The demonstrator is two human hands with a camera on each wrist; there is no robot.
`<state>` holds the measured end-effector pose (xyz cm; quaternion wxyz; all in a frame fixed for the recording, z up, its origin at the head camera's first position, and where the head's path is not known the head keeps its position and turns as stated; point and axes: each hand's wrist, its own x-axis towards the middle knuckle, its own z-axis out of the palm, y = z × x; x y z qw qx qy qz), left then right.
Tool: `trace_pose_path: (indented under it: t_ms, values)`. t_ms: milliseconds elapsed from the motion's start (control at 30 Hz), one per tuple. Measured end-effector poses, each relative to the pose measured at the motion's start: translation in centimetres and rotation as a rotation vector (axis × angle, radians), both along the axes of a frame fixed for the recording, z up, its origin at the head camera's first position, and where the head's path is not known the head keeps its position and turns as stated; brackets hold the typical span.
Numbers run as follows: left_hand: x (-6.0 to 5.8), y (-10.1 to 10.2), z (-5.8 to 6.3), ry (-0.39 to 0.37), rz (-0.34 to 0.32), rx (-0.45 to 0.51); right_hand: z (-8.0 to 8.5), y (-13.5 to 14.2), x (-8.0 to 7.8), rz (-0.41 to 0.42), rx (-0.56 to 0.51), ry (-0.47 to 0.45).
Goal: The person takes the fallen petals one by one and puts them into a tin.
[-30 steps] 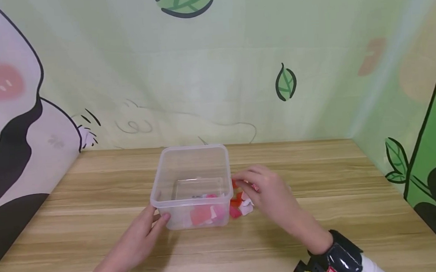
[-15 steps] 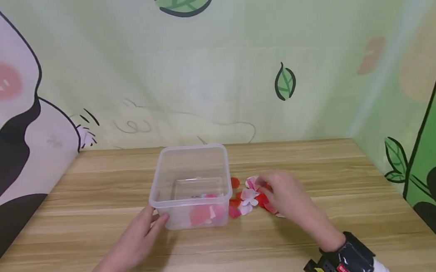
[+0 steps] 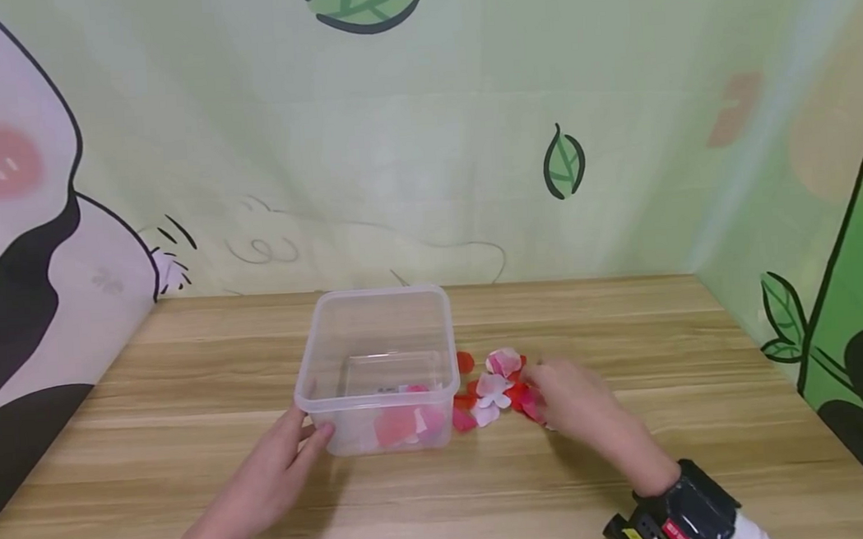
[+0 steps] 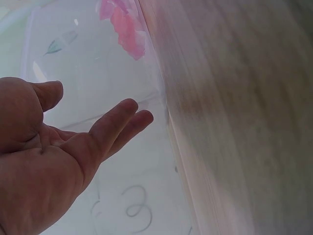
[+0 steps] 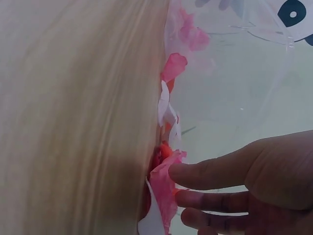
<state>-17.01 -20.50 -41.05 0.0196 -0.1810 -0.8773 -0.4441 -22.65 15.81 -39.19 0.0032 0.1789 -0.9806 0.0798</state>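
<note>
A clear plastic box [image 3: 374,306] stands on the wooden table, its top uncovered, with several pink and white petals [image 3: 411,425] inside near the front right. My left hand [image 3: 262,482] is at its front left corner, thumb against the front wall and fingers along the left side. In the left wrist view those fingers [image 4: 117,122] are nearly straight. To the right of the box lies a loose pile of red, pink and white artificial petals [image 3: 494,389]. My right hand [image 3: 576,397] is at the pile's right edge; thumb and fingertips meet a pink petal [image 5: 164,183], without a clear pinch.
The wooden table [image 3: 416,509] ends at a light green printed backdrop [image 3: 396,181] behind the box. A black wrist camera mount [image 3: 683,505] sits on the right wrist. One red petal [image 3: 465,362] lies close beside the box's right wall.
The right hand has moved from beside the box's right wall to the right side of the petal pile, uncovering more petals. The left hand and the box stay nearly still.
</note>
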Motion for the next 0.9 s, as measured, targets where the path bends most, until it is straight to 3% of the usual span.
trace_pose_path:
  t_ms: [333,900]
  values:
    - [0.08,0.07,0.09,0.0,0.0,-0.011,-0.99,0.05,-0.45,-0.008,0.022,-0.032]
    - [-0.03,0.0,0.06,-0.021,-0.001,0.008,-0.04,-0.21,-0.26,-0.053,-0.046,0.002]
